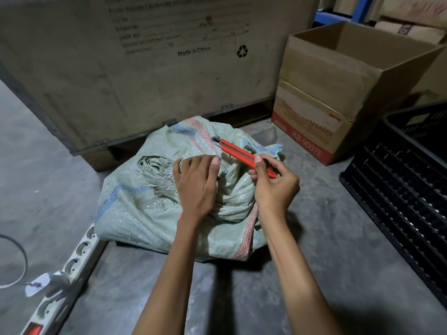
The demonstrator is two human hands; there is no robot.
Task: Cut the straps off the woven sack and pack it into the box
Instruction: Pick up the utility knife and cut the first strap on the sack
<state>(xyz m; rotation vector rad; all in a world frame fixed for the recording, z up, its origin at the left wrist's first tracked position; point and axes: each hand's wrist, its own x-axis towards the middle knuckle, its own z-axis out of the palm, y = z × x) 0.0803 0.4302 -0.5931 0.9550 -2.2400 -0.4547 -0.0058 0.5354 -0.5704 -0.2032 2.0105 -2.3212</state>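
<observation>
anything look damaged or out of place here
Two things stand out. The woven sack is frayed, with loose torn strands near the left hand. A power strip lies on the floor with one end tucked under the sack's corner, close to where the right hand holds the orange knife.

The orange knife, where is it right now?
In the head view, the orange knife sits near the middle, pinched in the right hand just above the crumpled woven sack. Its metal tip points up-left, beside the left hand.
</observation>
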